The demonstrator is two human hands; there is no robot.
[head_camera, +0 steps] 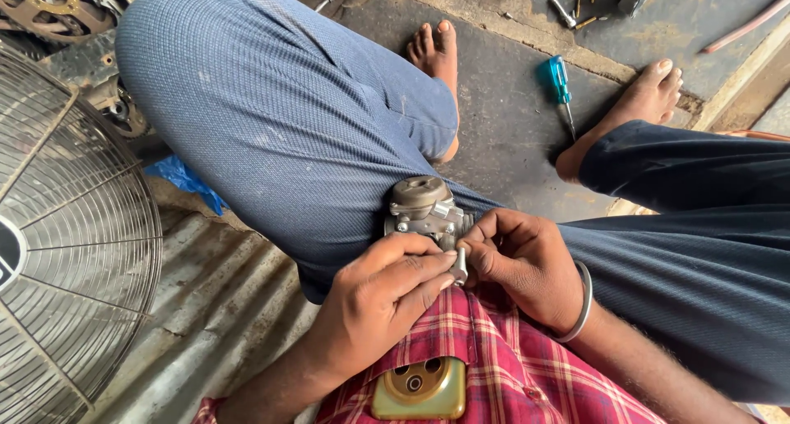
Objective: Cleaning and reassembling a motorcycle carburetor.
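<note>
Hands' grip clamped on carburetor; screwdriver well apart, fan beside.

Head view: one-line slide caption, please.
Both hands, left hand and right hand, work a small metal carburetor on the lap.

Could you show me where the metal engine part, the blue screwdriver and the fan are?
metal engine part point(421, 203): head view, its round top.
blue screwdriver point(559, 80): head view, its handle.
fan point(74, 251): head view, its wire grille.

1. I see a carburettor of dull cast grey metal.
2. My screwdriver handle looks like glossy blue plastic.
3. The fan guard is shiny wire; the floor rough concrete.
</note>
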